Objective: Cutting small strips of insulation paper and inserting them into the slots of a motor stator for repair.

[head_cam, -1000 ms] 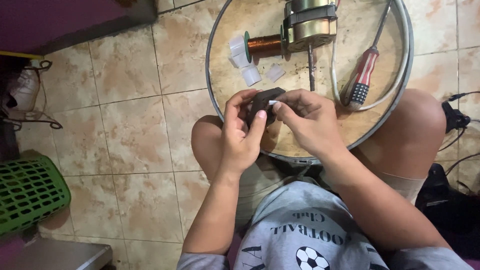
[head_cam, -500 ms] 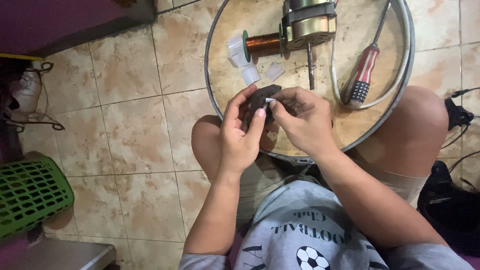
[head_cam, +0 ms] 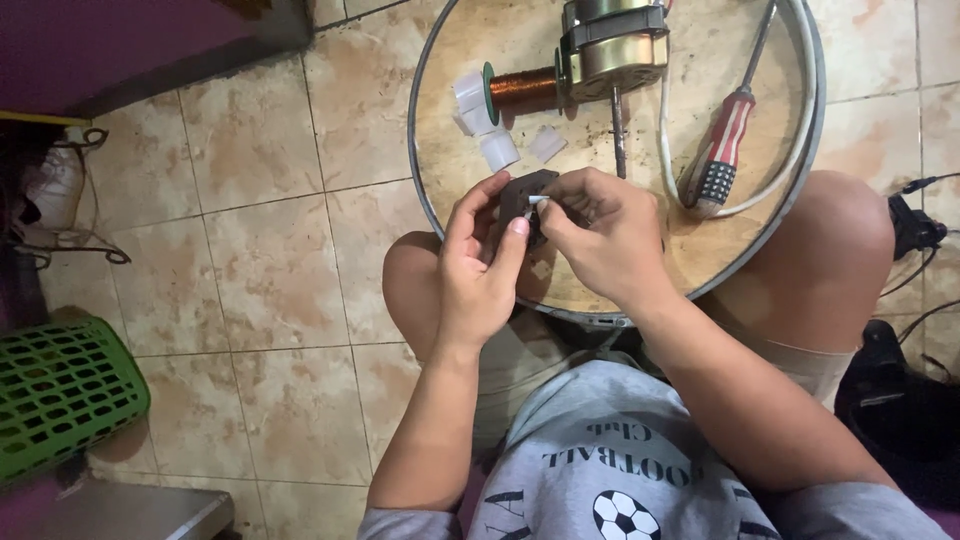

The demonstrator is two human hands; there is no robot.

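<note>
Both hands on a small dark part over the round tray.
The left hand (head_cam: 478, 268) pinches the small dark part (head_cam: 522, 197); the right hand (head_cam: 598, 238) presses a white piece (head_cam: 537, 200) against it, near the round tray's (head_cam: 815, 120) near edge.

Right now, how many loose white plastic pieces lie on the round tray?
3: one beside the copper coil at, one below it, one rightward. Hands may hide others.

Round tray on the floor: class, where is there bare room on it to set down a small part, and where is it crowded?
Bare wood lies at the round tray right edge, below the red-handled screwdriver, and at its left rim beside the white plastic pieces. Crowded: the top, with copper coil and motor, and the middle under left hand and right hand.
</note>
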